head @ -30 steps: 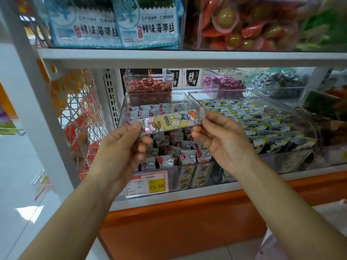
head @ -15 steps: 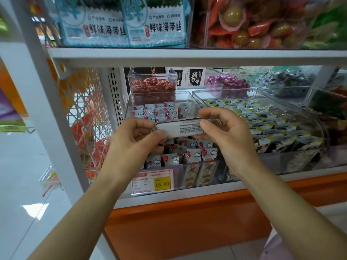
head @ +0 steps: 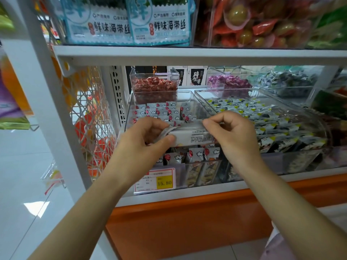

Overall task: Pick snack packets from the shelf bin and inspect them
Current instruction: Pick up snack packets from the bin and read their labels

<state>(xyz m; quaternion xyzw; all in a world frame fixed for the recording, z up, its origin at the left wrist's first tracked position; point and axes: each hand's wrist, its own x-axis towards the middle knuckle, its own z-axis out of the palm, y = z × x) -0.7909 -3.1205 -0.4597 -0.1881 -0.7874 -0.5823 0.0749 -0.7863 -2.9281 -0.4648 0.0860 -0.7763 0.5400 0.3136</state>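
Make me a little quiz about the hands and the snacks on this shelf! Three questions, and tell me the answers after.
1. True or false: only the left hand holds the snack packet, and the right hand is off it.
2. Which number is on the yellow part of the price tag? A) 15.80 B) 5.10 C) 28.00
3. Fill the gap: the sweets in the small clear box behind the packet are ____ in colour.

Key: 1 false, both hands pinch the packet, one at each end. 2 A. 3 red.
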